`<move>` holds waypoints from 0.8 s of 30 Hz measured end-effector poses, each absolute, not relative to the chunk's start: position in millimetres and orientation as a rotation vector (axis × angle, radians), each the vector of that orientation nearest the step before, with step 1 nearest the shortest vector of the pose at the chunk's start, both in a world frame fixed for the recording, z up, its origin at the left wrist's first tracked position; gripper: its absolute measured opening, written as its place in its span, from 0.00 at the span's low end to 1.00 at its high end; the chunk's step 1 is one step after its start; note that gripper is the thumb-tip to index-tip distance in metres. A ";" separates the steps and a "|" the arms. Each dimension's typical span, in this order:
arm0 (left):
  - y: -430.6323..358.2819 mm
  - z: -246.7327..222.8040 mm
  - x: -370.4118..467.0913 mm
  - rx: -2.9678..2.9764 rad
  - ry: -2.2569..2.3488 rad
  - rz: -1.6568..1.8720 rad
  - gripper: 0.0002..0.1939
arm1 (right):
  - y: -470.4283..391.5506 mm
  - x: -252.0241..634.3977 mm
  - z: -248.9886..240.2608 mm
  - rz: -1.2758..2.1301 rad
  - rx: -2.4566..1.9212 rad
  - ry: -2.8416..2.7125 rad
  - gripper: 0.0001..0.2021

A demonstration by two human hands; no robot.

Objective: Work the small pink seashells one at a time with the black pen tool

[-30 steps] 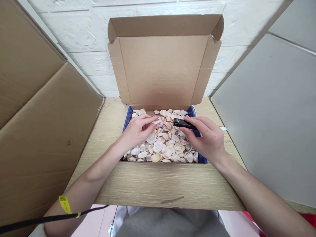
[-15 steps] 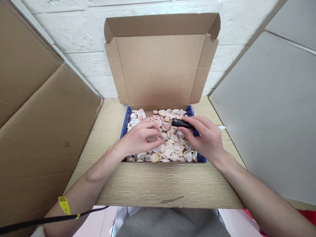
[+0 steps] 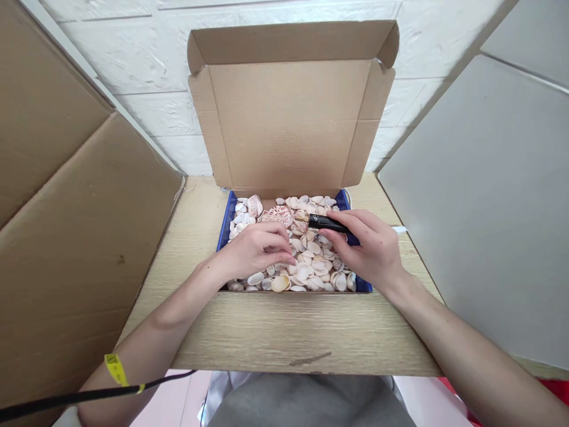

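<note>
In my right hand (image 3: pixel 371 243) is a black mini hand drill (image 3: pixel 329 223), gripped between thumb and fingers. Its brass-coloured tip points left, over a patterned pinkish shell (image 3: pixel 300 220); whether it touches the shell I cannot tell. My left hand (image 3: pixel 260 249) hovers low over the shells with its fingers curled together. What is between those fingertips, if anything, is hidden. Beyond the left hand lies a larger red-and-white ribbed shell (image 3: pixel 278 214). Many pale seashells (image 3: pixel 306 271) fill the shallow blue-sided cardboard box (image 3: pixel 225 220) under both hands.
The box's brown lid (image 3: pixel 288 124) stands raised against the white brick wall (image 3: pixel 146 53). A cardboard panel (image 3: pixel 80 237) borders the wooden table (image 3: pixel 306 332) on the left, a grey panel (image 3: pixel 489 201) on the right. A black cable (image 3: pixel 89 396) with a yellow tag crosses the lower left.
My left hand's thumb and fingers have drawn closer together, and the hand sits slightly lower, uncovering more of the ribbed shell. The right hand with the drill has hardly moved.
</note>
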State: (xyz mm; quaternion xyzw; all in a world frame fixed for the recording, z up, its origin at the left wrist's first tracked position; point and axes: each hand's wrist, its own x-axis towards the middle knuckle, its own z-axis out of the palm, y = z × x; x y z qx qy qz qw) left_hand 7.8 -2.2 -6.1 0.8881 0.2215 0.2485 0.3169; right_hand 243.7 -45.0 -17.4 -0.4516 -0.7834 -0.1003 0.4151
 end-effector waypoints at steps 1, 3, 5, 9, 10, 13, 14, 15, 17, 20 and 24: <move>-2.3 -5.6 7.7 2.315 0.649 0.676 0.09 | -44.9 243.7 -17.2 -0.254 -1.135 -1.966 0.11; -2.0 -4.9 7.1 2.238 0.830 0.713 0.08 | -44.8 243.6 -16.8 -0.257 -1.137 -1.965 0.11; -1.4 -4.9 6.2 2.080 0.962 0.751 0.09 | -44.7 243.5 -16.5 -0.261 -1.133 -1.969 0.11; -0.2 -6.7 5.2 2.014 1.050 0.809 0.10 | -45.2 243.5 -16.2 -0.253 -1.141 -1.979 0.11; 0.0 -7.3 5.2 2.043 1.056 0.818 0.10 | -45.4 243.5 -16.2 -0.248 -1.160 -1.974 0.10; 0.1 -8.4 5.6 2.061 1.066 0.832 0.09 | -45.9 243.7 -16.0 -0.238 -1.215 -1.944 0.10; 0.0 -8.2 5.9 2.037 1.072 0.839 0.09 | -46.0 243.7 -15.9 -0.236 -1.216 -1.940 0.10; -0.3 -7.8 6.3 2.004 1.081 0.850 0.08 | -46.0 243.7 -15.7 -0.236 -1.206 -1.943 0.10; -0.8 -6.6 7.1 1.930 1.095 0.883 0.07 | -45.8 243.5 -15.6 -0.239 -1.164 -1.964 0.10; -1.5 -5.2 8.2 1.837 1.089 0.920 0.08 | -45.2 243.5 -16.5 -0.248 -1.109 -1.993 0.11; -1.5 -5.4 8.1 1.789 1.078 0.918 0.08 | -44.5 244.3 -19.0 -0.223 -1.084 -2.031 0.11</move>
